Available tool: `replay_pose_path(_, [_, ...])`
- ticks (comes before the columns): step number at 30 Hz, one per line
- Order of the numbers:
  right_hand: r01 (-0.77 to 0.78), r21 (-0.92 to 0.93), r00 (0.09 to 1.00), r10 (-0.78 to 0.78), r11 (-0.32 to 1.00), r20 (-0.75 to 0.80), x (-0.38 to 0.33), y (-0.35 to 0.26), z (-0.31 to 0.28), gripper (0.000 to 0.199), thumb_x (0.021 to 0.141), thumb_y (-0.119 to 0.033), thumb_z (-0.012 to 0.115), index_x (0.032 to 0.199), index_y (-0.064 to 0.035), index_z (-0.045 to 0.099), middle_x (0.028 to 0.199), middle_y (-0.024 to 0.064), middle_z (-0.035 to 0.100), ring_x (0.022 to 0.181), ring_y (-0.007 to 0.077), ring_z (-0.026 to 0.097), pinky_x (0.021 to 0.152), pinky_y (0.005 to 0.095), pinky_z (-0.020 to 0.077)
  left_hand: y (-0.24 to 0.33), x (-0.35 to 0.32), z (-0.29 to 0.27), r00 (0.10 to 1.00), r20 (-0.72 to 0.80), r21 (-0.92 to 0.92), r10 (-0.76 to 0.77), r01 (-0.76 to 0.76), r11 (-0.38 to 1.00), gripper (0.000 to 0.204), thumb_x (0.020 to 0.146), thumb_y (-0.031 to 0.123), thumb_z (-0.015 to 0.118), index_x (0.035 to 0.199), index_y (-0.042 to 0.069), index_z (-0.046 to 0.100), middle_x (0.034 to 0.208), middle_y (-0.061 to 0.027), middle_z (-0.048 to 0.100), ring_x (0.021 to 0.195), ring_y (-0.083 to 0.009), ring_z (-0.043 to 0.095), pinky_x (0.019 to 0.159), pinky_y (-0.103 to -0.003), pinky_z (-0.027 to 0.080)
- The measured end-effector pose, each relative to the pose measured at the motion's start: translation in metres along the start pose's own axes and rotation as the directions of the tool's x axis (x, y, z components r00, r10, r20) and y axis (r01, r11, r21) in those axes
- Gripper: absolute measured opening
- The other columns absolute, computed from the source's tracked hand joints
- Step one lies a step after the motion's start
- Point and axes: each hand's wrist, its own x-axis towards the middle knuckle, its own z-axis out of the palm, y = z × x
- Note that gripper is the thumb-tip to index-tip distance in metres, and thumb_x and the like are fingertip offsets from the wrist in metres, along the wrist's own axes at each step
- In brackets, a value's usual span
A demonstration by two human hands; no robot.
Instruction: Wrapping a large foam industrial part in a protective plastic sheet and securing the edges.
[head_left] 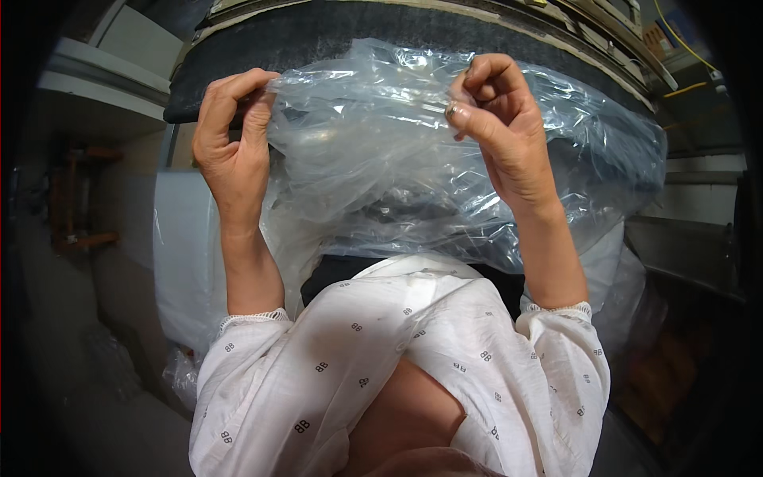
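Note:
A large, crumpled sheet of clear plastic film [381, 151] spreads in front of me and droops toward my lap; whether it is a bag I cannot tell. My left hand [232, 131] pinches its upper left corner between thumb and fingers. On the other side, my right hand [505, 123] is raised with its fingers curled toward the thumb, pinching a fold near the film's upper edge. Between the two hands the film is drawn into lengthwise creases. Both forearms are bare below white sleeves.
Behind the film lies a dark, padded surface [294, 36], with wooden strips [572, 36] along its far side. White plastic-wrapped material [184, 246] stands at my left. Farther left is a wooden frame [83, 199]. A yellow cord [675, 36] hangs at the far right.

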Motion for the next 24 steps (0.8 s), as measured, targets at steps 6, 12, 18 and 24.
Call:
replay_pose_path(6, [-0.027, -0.205, 1.000, 0.025, 0.978, -0.011, -0.020, -0.014, -0.032, 0.025, 0.084, -0.009, 0.060, 0.108, -0.0072, 0.057, 0.097, 0.0007, 0.059, 0.088, 0.0090, 0.055, 0.076, 0.0221, 0.0446, -0.002, -0.004, -0.011, 0.986, -0.148, 0.132, -0.081, 0.101, 0.986, 0.020, 0.084, 0.011, 0.062, 0.103, 0.005, 0.060, 0.099, -0.0038, 0.056, 0.088, -0.0135, 0.054, 0.077, -0.026, 0.043])
replay_pose_path(12, [-0.009, -0.876, 0.934, -0.309, 0.483, -0.180, -0.021, -0.020, -0.135, 0.022, 0.084, -0.012, 0.060, 0.104, -0.0044, 0.058, 0.097, 0.0047, 0.058, 0.086, 0.0136, 0.055, 0.072, 0.0246, 0.0442, 0.049, -0.046, 0.017, 0.989, 0.063, 0.425, 0.136, -0.150, 0.893, 0.029, 0.078, 0.017, 0.069, 0.104, 0.008, 0.059, 0.098, -0.0050, 0.056, 0.092, -0.0159, 0.054, 0.078, -0.030, 0.042])
replay_pose_path(18, [-0.094, -0.994, 0.876, -0.479, -0.062, -0.053, -0.047, -0.020, -0.203, 0.033, 0.083, -0.017, 0.060, 0.112, -0.0049, 0.054, 0.112, 0.0131, 0.052, 0.102, 0.0295, 0.051, 0.087, 0.0363, 0.0412, -0.029, -0.034, -0.003, 0.964, 0.159, 0.125, -0.214, 0.196, 0.973, 0.011, 0.083, 0.012, 0.065, 0.094, 0.009, 0.064, 0.085, -0.0014, 0.060, 0.082, -0.0098, 0.056, 0.072, -0.023, 0.043])
replay_pose_path(24, [-0.505, -0.860, 0.539, -0.750, 0.075, -0.382, -0.143, -0.048, -0.301, 0.051, 0.081, -0.027, 0.064, 0.122, -0.0010, 0.045, 0.122, 0.0188, 0.045, 0.109, 0.0326, 0.047, 0.093, 0.0382, 0.0374, -0.118, 0.017, -0.064, 0.911, -0.202, 0.056, -0.360, 0.378, 0.924, 0.022, 0.090, 0.021, 0.057, 0.103, 0.004, 0.062, 0.098, -0.0063, 0.062, 0.087, -0.0123, 0.057, 0.076, -0.023, 0.045])
